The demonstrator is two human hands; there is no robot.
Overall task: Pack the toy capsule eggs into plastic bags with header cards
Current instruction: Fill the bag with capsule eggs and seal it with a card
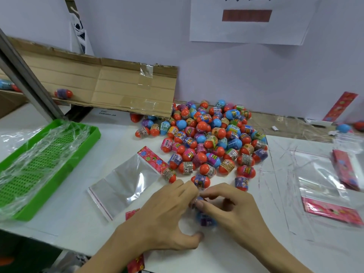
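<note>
Both hands, left hand (167, 211) and right hand (232, 205), pinch a bag (204, 219) holding eggs between their fingertips. Beyond them, the pile (208, 138) and empty bag (126, 180) remain.

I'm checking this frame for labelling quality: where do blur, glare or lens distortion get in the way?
Head view: the egg between the left hand and right hand is smeared by motion blur; glare whitens the empty plastic bag and the film over the green tray; wide-angle distortion tilts the metal post at the left edge; the egg pile stays fairly sharp.
</note>
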